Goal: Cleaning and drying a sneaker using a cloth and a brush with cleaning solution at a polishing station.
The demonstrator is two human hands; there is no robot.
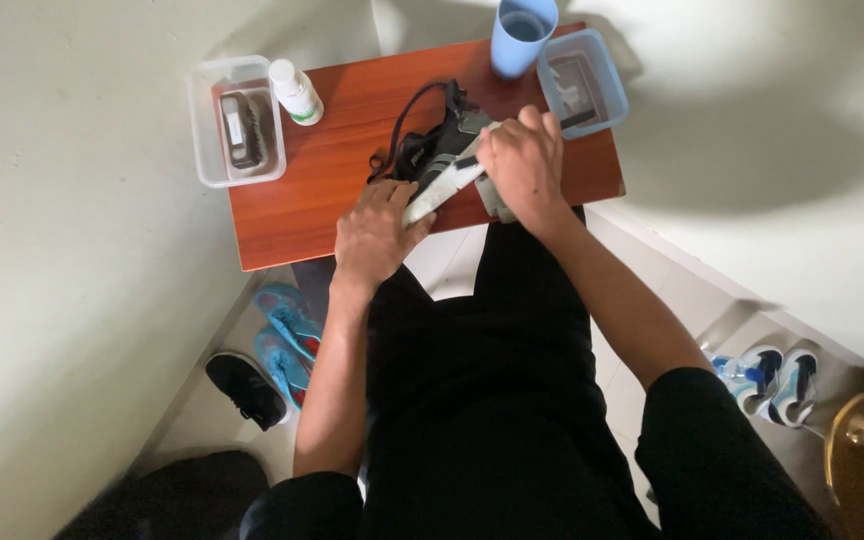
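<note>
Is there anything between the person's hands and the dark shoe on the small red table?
Nothing visible does. The left hand and the right hand both already rest on the shoe, gripping around its pale sole edge.

Shoe middle hidden beneath right hand; cup top cropped.
</note>
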